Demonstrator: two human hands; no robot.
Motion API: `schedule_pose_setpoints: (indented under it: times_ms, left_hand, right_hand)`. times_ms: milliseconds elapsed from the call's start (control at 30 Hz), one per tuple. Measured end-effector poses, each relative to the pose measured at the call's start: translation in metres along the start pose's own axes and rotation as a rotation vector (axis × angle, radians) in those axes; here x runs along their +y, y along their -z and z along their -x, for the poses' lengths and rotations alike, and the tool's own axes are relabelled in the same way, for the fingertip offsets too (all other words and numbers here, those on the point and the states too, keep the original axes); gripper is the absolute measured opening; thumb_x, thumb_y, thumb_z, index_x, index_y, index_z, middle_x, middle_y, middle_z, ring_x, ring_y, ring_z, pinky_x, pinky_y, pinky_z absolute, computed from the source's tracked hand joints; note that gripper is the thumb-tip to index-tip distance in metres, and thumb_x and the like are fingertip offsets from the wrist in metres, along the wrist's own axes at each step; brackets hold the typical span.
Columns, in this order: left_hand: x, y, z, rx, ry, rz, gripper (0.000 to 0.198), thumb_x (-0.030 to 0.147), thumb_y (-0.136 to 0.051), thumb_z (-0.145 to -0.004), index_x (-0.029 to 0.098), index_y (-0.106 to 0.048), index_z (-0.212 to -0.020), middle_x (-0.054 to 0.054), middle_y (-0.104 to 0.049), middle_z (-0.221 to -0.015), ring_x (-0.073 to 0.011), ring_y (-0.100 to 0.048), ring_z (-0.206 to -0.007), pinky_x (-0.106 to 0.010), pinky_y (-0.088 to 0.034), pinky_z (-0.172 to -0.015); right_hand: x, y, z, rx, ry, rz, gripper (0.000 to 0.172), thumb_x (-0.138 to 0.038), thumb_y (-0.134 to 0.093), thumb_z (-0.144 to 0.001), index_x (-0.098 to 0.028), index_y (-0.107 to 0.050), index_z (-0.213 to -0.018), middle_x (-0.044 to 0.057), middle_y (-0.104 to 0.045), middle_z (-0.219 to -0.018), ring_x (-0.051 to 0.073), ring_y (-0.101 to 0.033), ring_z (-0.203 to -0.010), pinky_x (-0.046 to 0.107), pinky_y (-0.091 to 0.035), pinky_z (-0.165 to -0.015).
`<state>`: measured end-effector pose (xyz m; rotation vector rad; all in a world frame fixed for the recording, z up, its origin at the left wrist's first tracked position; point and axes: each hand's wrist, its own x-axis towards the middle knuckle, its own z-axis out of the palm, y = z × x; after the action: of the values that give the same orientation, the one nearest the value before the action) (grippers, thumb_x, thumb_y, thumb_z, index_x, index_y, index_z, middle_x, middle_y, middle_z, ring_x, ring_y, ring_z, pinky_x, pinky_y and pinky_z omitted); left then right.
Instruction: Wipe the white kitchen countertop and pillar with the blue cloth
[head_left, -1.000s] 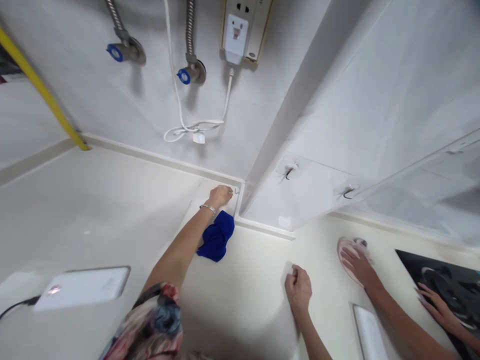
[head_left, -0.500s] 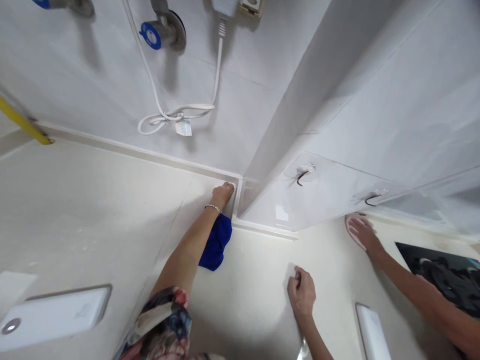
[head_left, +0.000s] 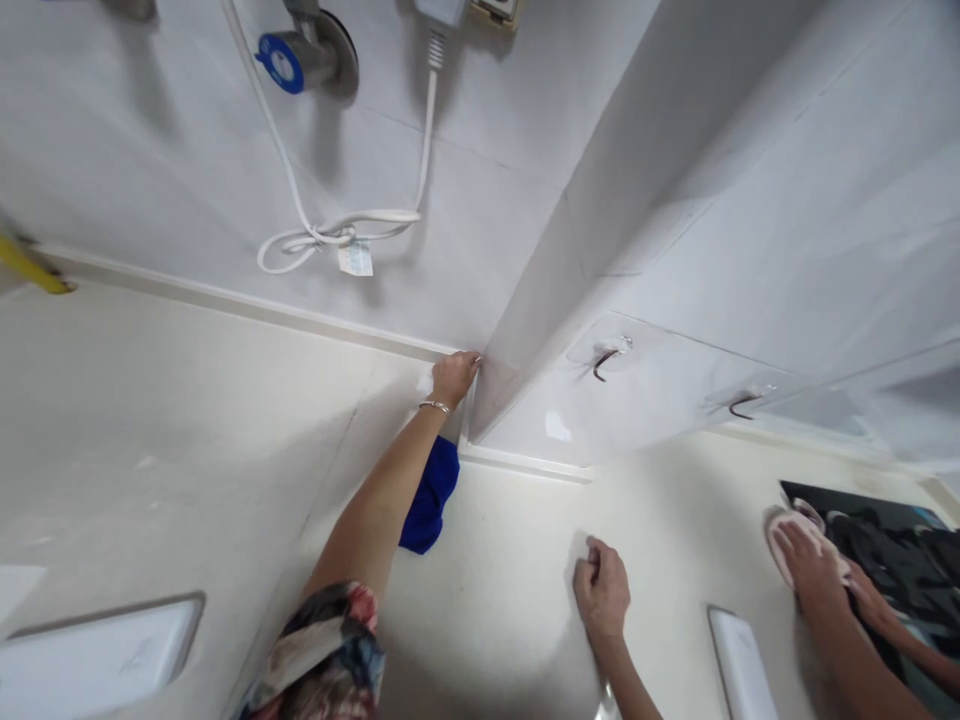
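While the left hand [head_left: 454, 380] is pressed, fingers closed, into the worktop [head_left: 187, 430] corner, a blue cloth [head_left: 429, 497] is seen beside that forearm; the right hand [head_left: 601, 590] is held curled shut, and the cord tag [head_left: 355, 259] cannot be read.

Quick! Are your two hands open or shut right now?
Left hand: closed against the white wall, holding nothing visible.
Right hand: closed, curled, holding nothing visible.

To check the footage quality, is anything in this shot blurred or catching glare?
In the head view, the yellow strip at the left edge is smeared, a bright glare patch shows on the white cabinet panel, and wide-angle distortion makes the cabinet edges slant sharply.
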<state>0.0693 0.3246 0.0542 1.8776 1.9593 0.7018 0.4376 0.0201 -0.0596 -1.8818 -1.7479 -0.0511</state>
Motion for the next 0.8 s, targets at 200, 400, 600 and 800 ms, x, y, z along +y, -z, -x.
schedule_pose_setpoints:
  times_ms: [200,400,600,800]
  left_hand:
    - [-0.001,0.002,0.001,-0.005,-0.003,0.023,0.034,0.04,-0.052,-0.103,0.031,-0.072,-0.129,-0.006,-0.076,-0.122,-0.0268,-0.068,-0.112,-0.034,-0.051,-0.089]
    - [0.001,0.0,0.002,0.006,0.036,0.044,0.034,0.036,-0.052,-0.102,0.026,-0.077,-0.124,-0.012,-0.072,-0.126,-0.0278,-0.065,-0.117,-0.036,-0.051,-0.096]
    - [0.001,-0.007,0.001,0.012,0.023,0.107,0.041,0.036,-0.045,-0.105,0.021,-0.077,-0.126,-0.012,-0.076,-0.121,-0.0241,-0.066,-0.115,-0.033,-0.049,-0.102]
    - [-0.002,-0.01,-0.003,0.034,-0.006,0.189,0.037,0.03,-0.05,-0.103,0.018,-0.075,-0.127,-0.009,-0.078,-0.122,-0.0212,-0.07,-0.113,-0.029,-0.05,-0.101]
  right_hand:
    - [0.001,-0.001,0.0,0.013,0.012,-0.001,0.031,-0.023,-0.042,-0.091,-0.018,-0.061,-0.114,0.007,-0.063,-0.09,0.025,-0.06,-0.085,0.041,-0.051,-0.083]
    - [0.0,0.0,0.0,0.014,0.029,0.006,0.03,-0.023,-0.042,-0.091,-0.018,-0.061,-0.114,0.008,-0.064,-0.092,0.025,-0.06,-0.086,0.04,-0.05,-0.082]
    - [0.001,-0.001,0.0,0.021,0.041,-0.001,0.032,-0.02,-0.042,-0.09,-0.018,-0.062,-0.114,0.006,-0.062,-0.09,0.024,-0.06,-0.084,0.039,-0.05,-0.082]
    - [0.0,-0.001,-0.001,0.032,0.033,-0.012,0.032,-0.021,-0.041,-0.091,-0.018,-0.062,-0.114,0.007,-0.063,-0.09,0.024,-0.059,-0.085,0.039,-0.05,-0.083]
